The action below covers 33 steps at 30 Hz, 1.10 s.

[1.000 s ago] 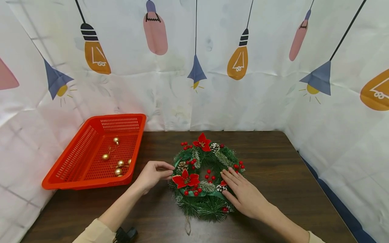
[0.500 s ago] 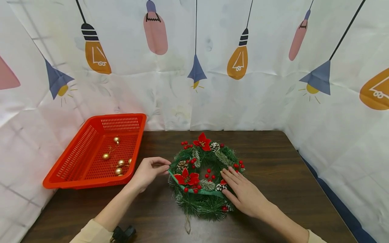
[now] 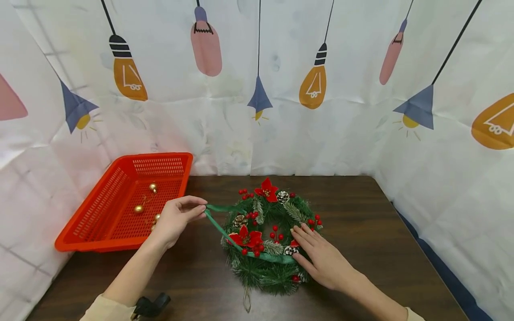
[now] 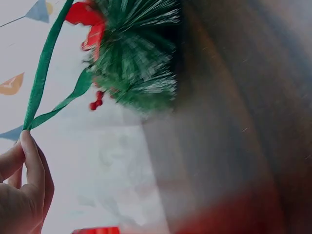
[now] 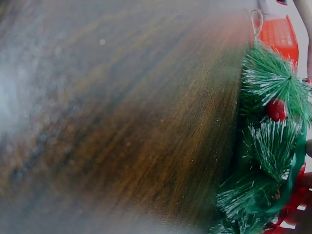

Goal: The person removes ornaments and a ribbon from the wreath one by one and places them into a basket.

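A green Christmas wreath lies on the dark wooden table, trimmed with red poinsettias, red berries and pinecones. My left hand pinches a green ribbon between thumb and fingertips, left of the wreath. From that pinch the ribbon runs back in two strands, one crossing the wreath's front. The left wrist view shows the ribbon drawn fairly straight on one strand and slacker on the other. On the wreath's right side rests my right hand, fingers extended; in the right wrist view only bits of its fingers show at the edge.
Left of the wreath stands a red plastic basket with several gold balls inside. A twine loop sticks out from the wreath's near side. Behind the table hangs a white curtain printed with lamps.
My left hand has moved left and slightly up from the wreath's edge, drawing the ribbon out into a loop. The right hand stays in place on the wreath.
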Motion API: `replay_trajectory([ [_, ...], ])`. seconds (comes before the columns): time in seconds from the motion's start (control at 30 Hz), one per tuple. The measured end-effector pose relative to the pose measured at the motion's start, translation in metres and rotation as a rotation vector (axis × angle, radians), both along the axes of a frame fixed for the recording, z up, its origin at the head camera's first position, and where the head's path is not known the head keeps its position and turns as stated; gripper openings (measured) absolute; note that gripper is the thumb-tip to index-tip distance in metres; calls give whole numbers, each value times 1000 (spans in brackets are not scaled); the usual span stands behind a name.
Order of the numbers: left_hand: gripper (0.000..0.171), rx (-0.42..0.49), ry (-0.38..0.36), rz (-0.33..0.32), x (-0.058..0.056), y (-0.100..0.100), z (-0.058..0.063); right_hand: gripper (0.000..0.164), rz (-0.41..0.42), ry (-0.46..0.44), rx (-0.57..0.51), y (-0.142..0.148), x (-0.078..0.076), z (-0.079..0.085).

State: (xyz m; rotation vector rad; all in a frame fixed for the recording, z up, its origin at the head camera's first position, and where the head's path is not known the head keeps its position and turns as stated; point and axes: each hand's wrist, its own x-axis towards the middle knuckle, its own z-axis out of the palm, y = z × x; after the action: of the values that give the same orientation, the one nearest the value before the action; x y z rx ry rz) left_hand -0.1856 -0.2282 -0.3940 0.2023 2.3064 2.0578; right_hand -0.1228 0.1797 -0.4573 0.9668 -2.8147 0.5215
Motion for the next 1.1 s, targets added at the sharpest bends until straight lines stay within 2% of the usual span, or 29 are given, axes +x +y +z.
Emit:
replay_trajectory([
  [0.3,25,21,66,48,1,-11,25,61,9,9,-8,0,2,2],
  [0.57,24,48,81,103,4,-32,43,62,12,5,7,0,0,2],
  [0.7,22,123,119,123,5,-42,52,63,13,-3,10,0,0,1],
  [0.8,23,177,147,163,5,-49,62,62,16,-2,10,1,0,0],
  [1.1,20,340,264,235,2,-71,98,61,19,-2,3,0,0,0],
])
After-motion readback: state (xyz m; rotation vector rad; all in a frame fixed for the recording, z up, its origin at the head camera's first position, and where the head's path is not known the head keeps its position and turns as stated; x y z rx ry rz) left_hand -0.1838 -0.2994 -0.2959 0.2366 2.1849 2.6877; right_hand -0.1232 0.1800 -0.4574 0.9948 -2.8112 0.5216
